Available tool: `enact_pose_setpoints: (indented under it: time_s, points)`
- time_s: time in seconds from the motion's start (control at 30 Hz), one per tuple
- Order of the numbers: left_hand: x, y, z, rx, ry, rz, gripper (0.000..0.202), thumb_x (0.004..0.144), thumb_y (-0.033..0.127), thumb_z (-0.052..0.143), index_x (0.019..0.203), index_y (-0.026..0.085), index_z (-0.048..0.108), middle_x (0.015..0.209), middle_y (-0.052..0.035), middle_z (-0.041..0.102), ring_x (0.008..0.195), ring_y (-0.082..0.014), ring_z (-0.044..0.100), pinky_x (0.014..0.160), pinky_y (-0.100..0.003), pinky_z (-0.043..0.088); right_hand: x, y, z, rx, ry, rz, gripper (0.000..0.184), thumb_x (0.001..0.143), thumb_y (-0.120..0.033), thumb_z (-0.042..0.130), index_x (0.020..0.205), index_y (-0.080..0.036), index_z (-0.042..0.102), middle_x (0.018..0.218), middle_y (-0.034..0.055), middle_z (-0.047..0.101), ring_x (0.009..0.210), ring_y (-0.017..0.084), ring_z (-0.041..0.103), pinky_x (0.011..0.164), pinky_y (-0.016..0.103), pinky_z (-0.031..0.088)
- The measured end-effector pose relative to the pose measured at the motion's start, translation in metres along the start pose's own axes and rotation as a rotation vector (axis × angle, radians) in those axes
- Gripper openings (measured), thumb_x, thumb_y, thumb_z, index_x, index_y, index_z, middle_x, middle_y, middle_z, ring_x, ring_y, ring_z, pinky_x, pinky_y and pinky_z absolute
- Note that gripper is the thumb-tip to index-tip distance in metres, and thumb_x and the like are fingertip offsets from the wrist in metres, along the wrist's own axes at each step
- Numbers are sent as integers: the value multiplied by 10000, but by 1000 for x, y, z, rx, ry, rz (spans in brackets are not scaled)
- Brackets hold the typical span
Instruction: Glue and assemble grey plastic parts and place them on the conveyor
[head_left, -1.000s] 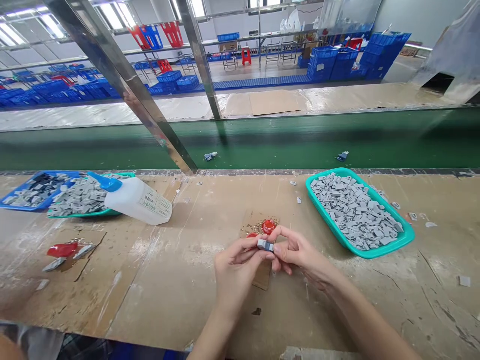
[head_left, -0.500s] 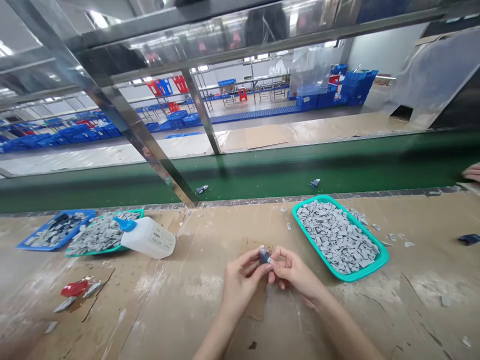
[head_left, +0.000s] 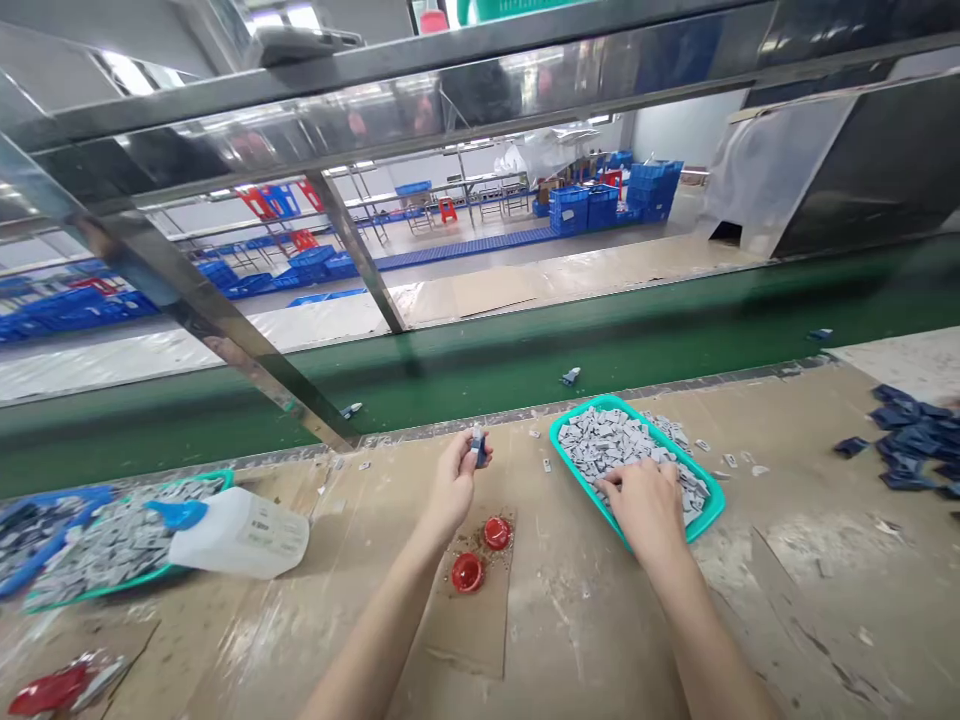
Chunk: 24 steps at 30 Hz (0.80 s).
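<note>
Between the fingers of my left hand is a small dark blue and grey plastic part, held above the cardboard near the belt's edge. My right hand reaches down into a green tray filled with small grey plastic pieces. Its fingers are bent among the pieces, and their tips are partly hidden, so whether they pinch one I cannot make out. Below my left hand, two small red cups stand on a stained cardboard strip.
A white bottle with a blue cap leans at left by another tray of grey pieces and a blue tray. Dark blue parts are heaped at right. Similar assembled parts lie on the green belt beyond the cardboard-covered table.
My hands, together on the part before, have separated. The left keeps the part and has risen; the right has moved into the green tray. The red cups now show, and the view has shifted.
</note>
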<state>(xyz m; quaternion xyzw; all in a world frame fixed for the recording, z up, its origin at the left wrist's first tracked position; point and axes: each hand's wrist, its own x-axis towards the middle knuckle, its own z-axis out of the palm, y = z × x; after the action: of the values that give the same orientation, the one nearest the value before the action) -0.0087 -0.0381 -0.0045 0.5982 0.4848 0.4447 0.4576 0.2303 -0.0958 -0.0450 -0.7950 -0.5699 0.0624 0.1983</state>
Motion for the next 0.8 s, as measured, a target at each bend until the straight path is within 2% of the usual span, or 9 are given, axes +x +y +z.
enact_pose_setpoints:
  time_s: [0.07,0.17,0.23,0.37,0.5,0.6,0.7,0.8]
  points:
    - [4,-4,11,-60,-47,-21,306,859,346,484,1087,157,563,948,-82,624,852,-181,589,853,-352,467,-1,-8,1,-49,-6,28,170,781,-317,622,759,-205,748,846,143,608,900,323,458,718,386,337]
    - [-4,-8,19,-132,-121,-66,367,844,372,527,1134,149,559,1006,-103,639,923,-202,599,892,-362,461,-1,-13,1,-55,-29,15,183,808,-309,594,770,-224,751,891,148,597,916,333,448,704,381,330]
    - [-10,-8,12,-147,-107,-91,414,825,377,567,1172,152,548,1063,-112,641,978,-213,598,928,-365,447,-1,-10,3,-42,-53,-1,179,809,-310,592,767,-239,750,887,143,596,908,334,450,705,383,330]
    - [-8,-6,-23,-111,52,-67,454,803,388,599,1190,157,545,1151,-124,624,1030,-228,595,946,-374,439,1,-1,9,-5,-48,-52,186,823,-315,565,768,-227,720,886,130,612,886,329,466,719,395,347]
    - [11,-18,-56,4,137,-20,479,798,413,586,1193,146,540,1145,-144,634,1046,-249,599,914,-400,464,0,-1,8,207,59,-126,247,898,-331,422,849,-193,622,849,106,645,823,276,518,738,376,382]
    - [31,-36,-70,119,148,15,458,792,384,583,1171,129,549,1084,-152,662,1019,-253,618,899,-410,476,-2,-6,3,448,102,-81,255,915,-389,376,933,-210,556,913,83,667,842,250,580,710,336,415]
    - [55,-57,-75,183,171,34,418,796,322,563,1155,108,552,1059,-162,669,996,-250,630,890,-407,484,-4,-8,2,543,52,-17,265,908,-423,383,975,-222,543,939,68,682,834,234,625,691,319,436]
    - [81,-71,-70,262,160,66,377,811,281,533,1148,115,558,1047,-149,671,974,-234,637,851,-373,505,-5,-7,4,524,34,42,290,890,-450,407,972,-222,566,933,67,691,817,241,634,671,324,448]
